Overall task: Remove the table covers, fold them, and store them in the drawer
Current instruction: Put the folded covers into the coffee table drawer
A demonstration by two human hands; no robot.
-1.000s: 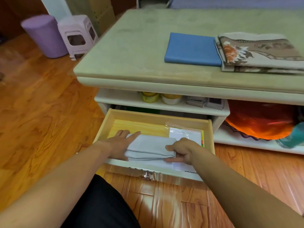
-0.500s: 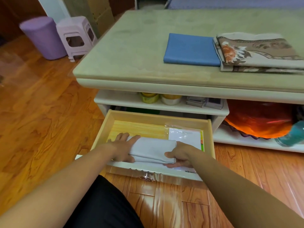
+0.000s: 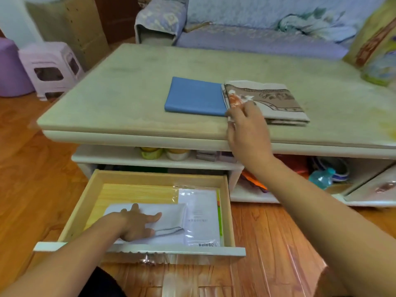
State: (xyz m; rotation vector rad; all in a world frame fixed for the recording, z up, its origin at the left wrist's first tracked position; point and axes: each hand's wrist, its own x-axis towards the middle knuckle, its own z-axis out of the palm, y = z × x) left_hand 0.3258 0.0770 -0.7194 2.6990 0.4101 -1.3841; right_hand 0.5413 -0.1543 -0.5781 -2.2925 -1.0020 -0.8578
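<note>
A folded white cover [image 3: 171,219] lies in the open wooden drawer [image 3: 94,189] below the table. My left hand [image 3: 137,224] rests flat on it, fingers spread. On the tabletop [image 3: 128,99] a folded blue cover [image 3: 195,96] lies beside a folded brown patterned cover [image 3: 276,101]. My right hand [image 3: 246,125] is up at the near left corner of the patterned cover, its fingers touching that corner; whether they grip it is hidden.
A plastic-sleeved booklet [image 3: 201,213] lies at the drawer's right. Bowls [image 3: 165,153] sit on the shelf, an orange item [image 3: 255,183] and a teal bottle [image 3: 321,179] lower right. A sofa [image 3: 257,35] stands behind; a stool [image 3: 51,67] and purple bin [image 3: 10,69] at left.
My right hand let go of the white cover in the drawer and rose to the patterned cover on the table. My left hand stayed on the white cover. The view tilted up.
</note>
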